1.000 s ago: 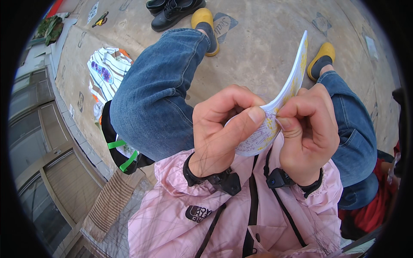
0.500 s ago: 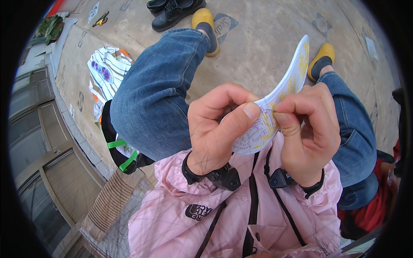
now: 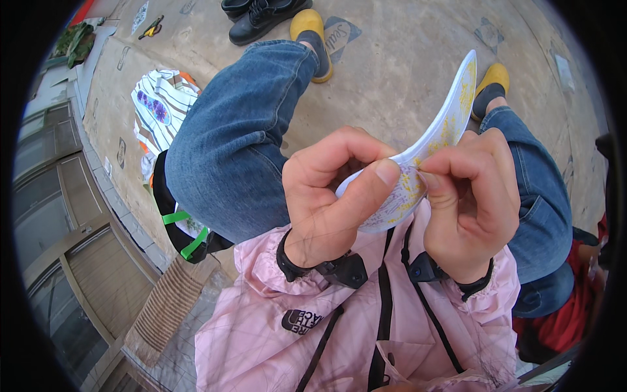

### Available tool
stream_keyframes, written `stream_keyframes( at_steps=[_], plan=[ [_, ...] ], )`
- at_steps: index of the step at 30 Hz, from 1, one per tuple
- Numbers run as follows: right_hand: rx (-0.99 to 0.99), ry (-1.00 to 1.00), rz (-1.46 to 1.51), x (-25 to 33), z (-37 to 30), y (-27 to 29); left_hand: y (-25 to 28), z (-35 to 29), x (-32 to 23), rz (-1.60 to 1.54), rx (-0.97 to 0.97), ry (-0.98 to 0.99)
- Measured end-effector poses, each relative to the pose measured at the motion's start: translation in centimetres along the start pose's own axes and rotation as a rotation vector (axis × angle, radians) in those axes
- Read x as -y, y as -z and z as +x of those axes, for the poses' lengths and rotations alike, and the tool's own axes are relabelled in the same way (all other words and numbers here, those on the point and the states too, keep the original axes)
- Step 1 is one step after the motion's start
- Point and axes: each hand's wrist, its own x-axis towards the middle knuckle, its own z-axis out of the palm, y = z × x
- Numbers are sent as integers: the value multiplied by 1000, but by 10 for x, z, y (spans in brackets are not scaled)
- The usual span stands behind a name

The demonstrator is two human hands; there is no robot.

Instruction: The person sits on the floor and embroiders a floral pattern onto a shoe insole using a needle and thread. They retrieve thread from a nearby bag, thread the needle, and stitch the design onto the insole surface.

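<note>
A white insole with yellow and purple stitching is held up in front of my chest, its far end curving upward. My left hand is closed around its middle, the thumb lying on the stitched face. Against the same face, my right hand has thumb and forefinger pinched together. Whatever sits between those fingertips is too small to make out. Black wrist straps with small devices circle both wrists.
On the floor at left lies a striped cloth bearing an insole with purple flowers. Beside my left knee is a black bag with green straps. Yellow-handled scissors and black shoes lie farther off.
The insole has tilted slightly, its far end shifting a little to the right. Both hands keep nearly the same place, the right fingers still pinched at the stitched face.
</note>
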Motion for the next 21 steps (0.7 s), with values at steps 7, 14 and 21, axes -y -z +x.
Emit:
stream_keyframes(
  at_steps=[7,14,21],
  plan=[
    [51,-91,151,-8,-2,0,2,-1,0,-103,40,89],
    [27,-187,198,-4,-3,-1,-2,-1,3,-87,31,91],
    [53,5,-15,-9,9,8,-5,0,4,-12,-24,27]
  ],
)
